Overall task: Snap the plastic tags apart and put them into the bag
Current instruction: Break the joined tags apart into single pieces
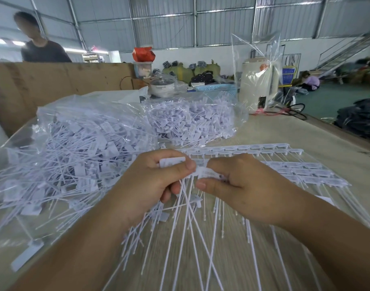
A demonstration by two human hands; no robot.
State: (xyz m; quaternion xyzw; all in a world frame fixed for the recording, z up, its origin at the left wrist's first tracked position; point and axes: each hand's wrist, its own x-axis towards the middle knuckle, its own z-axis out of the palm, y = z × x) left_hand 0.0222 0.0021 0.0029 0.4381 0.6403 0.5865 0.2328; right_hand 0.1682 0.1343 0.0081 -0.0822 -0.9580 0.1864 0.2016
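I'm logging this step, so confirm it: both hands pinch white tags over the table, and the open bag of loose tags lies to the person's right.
Wrong on one point: the head view shows the bag of loose tags to the person's left. The left hand and right hand do pinch white tags.

Head camera looks forward-down, close over the table (263,131).

A warehouse workshop: corrugated metal walls (163,24) (steel-framed), stuffed sacks (179,70), worktable (284,133) heaped with bagged tags (190,120).
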